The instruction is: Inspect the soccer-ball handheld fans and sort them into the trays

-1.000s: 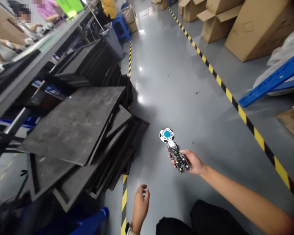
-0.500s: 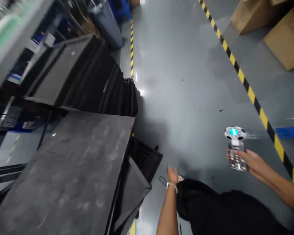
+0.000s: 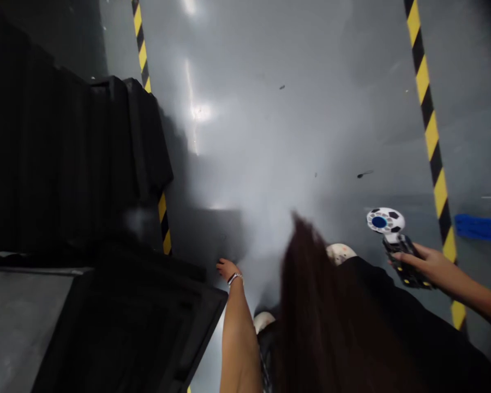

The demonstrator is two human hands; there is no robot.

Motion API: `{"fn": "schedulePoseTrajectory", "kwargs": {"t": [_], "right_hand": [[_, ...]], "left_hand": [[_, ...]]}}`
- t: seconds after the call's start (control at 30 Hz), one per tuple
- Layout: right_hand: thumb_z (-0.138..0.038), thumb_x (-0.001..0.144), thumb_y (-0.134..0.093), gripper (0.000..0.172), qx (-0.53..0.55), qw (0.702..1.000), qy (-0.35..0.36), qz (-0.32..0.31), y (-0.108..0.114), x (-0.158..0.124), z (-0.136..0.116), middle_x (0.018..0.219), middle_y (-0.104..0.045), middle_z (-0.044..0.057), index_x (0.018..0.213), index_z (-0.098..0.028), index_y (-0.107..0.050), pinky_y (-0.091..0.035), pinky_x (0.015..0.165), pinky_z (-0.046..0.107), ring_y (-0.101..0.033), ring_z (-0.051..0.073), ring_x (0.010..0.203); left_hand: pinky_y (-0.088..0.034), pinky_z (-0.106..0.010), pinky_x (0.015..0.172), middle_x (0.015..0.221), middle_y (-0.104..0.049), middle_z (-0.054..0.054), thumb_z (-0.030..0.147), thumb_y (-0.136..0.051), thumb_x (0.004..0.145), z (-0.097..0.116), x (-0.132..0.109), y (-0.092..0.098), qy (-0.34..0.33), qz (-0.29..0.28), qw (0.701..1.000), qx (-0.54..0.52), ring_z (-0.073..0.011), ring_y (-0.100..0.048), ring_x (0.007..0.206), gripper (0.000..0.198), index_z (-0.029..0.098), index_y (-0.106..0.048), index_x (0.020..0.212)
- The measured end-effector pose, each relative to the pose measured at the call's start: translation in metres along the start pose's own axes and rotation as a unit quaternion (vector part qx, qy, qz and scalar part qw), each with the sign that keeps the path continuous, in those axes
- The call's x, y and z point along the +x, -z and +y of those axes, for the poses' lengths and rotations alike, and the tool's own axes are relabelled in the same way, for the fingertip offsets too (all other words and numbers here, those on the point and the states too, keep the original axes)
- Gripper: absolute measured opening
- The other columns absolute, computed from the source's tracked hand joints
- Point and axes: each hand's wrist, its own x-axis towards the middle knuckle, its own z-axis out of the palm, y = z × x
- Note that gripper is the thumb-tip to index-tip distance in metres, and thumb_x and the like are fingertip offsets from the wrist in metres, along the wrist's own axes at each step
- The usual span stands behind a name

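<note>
The right grip [image 3: 417, 265] is closed around a narrow black circuit-board handle [image 3: 405, 268] dotted with small yellow components, its fingers pressed along the board's side. The board sits tilted, its upper end angled toward the left of the view. Just past the fingers, that end carries a round white disc with black patches and a blue centre [image 3: 379, 221], joined to the board by a short white neck [image 3: 393, 238]. This hold looks sound, since the fingers sit low on the board and leave the disc's face uncovered.

Left of the right grip, a dark fall of long hair [image 3: 323, 311] hangs across the view. Past it, the left grip [image 3: 228, 268] holds nothing that can be seen, its fingers loosely spread and a thin bracelet [image 3: 234, 278] on its wrist. Below the right grip lie black trousers [image 3: 396, 300] and a pale shoe toe [image 3: 341, 252].

Beyond the left grip, a tall stack of black foam panels [image 3: 85, 164] stands close, with a grey-faced slab [image 3: 20, 327] at its lower corner, the hard edge to mind on that side. Ahead of both grips, glossy grey floor [image 3: 270, 136] gives open room, bounded by yellow-and-black hazard tape [image 3: 431, 136] just beyond the right grip, with a blue bar [image 3: 480, 228] past the tape.
</note>
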Motion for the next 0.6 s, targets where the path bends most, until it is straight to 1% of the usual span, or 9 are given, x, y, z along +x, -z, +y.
{"fn": "schedulePoseTrajectory", "kwargs": {"t": [0.1,0.17,0.23,0.3,0.37,0.43,0.5,0.53,0.6], "right_hand": [[-0.034,0.061,-0.07,0.023,0.004,1.0,-0.013,-0.009,-0.005,-0.004,-0.009,0.067,-0.069,0.007,0.079,-0.02,-0.065,-0.047,0.06,0.03,-0.064,0.024,0.066],[-0.033,0.062,-0.069,0.021,0.013,0.999,-0.023,-0.03,-0.016,-0.009,-0.02,0.067,-0.07,0.007,0.079,-0.02,-0.065,-0.048,0.06,0.031,-0.065,0.024,0.065],[-0.034,0.064,-0.069,0.023,0.029,0.997,-0.037,-0.061,-0.032,-0.018,-0.036,0.071,-0.071,0.009,0.08,-0.018,-0.065,-0.049,0.059,0.031,-0.065,0.025,0.066],[-0.034,0.065,-0.069,0.026,0.055,0.994,-0.044,-0.089,-0.049,-0.035,-0.06,0.075,-0.071,0.01,0.083,-0.017,-0.064,-0.05,0.062,0.031,-0.066,0.024,0.069],[-0.035,0.065,-0.07,0.031,0.087,0.989,-0.037,-0.115,-0.064,-0.061,-0.092,0.078,-0.071,0.01,0.089,-0.016,-0.064,-0.051,0.065,0.031,-0.067,0.023,0.073],[-0.037,0.065,-0.07,0.035,0.118,0.983,-0.021,-0.142,-0.072,-0.097,-0.132,0.082,-0.07,0.009,0.093,-0.016,-0.063,-0.052,0.067,0.03,-0.066,0.021,0.076],[-0.042,0.065,-0.07,0.035,0.139,0.976,-0.001,-0.169,-0.07,-0.142,-0.179,0.081,-0.069,0.008,0.089,-0.016,-0.064,-0.051,0.064,0.029,-0.065,0.019,0.072],[-0.045,0.065,-0.069,0.035,0.147,0.972,0.01,-0.182,-0.065,-0.168,-0.205,0.078,-0.069,0.008,0.085,-0.017,-0.064,-0.051,0.062,0.029,-0.064,0.019,0.068],[-0.051,0.065,-0.067,0.034,0.153,0.966,0.033,-0.205,-0.046,-0.222,-0.259,0.069,-0.067,0.006,0.077,-0.019,-0.063,-0.052,0.058,0.031,-0.063,0.019,0.061]], "left_hand": [[-0.052,-0.042,0.081,0.114,-0.059,-0.009,0.033,-0.054,0.089,-0.012,0.009,0.003,0.095,0.014,0.995,-0.029,-0.0221,-0.059,0.099,0.032,0.013,-0.055,0.115],[-0.053,-0.041,0.08,0.111,-0.06,-0.008,0.034,-0.054,0.088,-0.013,0.012,0.003,0.13,0.006,0.989,-0.063,-0.0223,-0.06,0.097,0.031,0.014,-0.056,0.111],[-0.054,-0.039,0.079,0.108,-0.061,-0.006,0.034,-0.055,0.088,-0.003,0.011,0.003,0.15,-0.013,0.983,-0.108,-0.0206,-0.061,0.094,0.029,0.014,-0.058,0.109],[-0.054,-0.038,0.078,0.106,-0.062,-0.006,0.033,-0.055,0.088,0.02,0.002,0.006,0.156,-0.04,0.973,-0.165,-0.0185,-0.062,0.091,0.027,0.014,-0.058,0.107],[-0.054,-0.037,0.077,0.104,-0.063,-0.006,0.033,-0.052,0.09,0.054,-0.017,0.018,0.148,-0.071,0.958,-0.233,-0.0177,-0.062,0.091,0.026,0.013,-0.059,0.106],[-0.054,-0.036,0.078,0.102,-0.063,-0.006,0.032,-0.042,0.094,0.1,-0.048,0.043,0.129,-0.101,0.938,-0.305,-0.0169,-0.062,0.092,0.028,0.013,-0.059,0.107],[-0.055,-0.036,0.077,0.102,-0.064,-0.006,0.033,-0.045,0.093,0.157,-0.089,0.086,0.102,-0.122,0.916,-0.368,-0.0159,-0.063,0.09,0.027,0.015,-0.059,0.106],[-0.055,-0.035,0.077,0.099,-0.064,-0.006,0.035,-0.042,0.094,0.188,-0.112,0.114,0.084,-0.133,0.905,-0.395,-0.0157,-0.064,0.089,0.029,0.013,-0.059,0.105],[-0.056,-0.036,0.076,0.096,-0.066,-0.006,0.042,-0.047,0.091,0.254,-0.159,0.176,0.043,-0.146,0.887,-0.435,-0.015,-0.065,0.083,0.031,0.015,-0.059,0.101]]}}
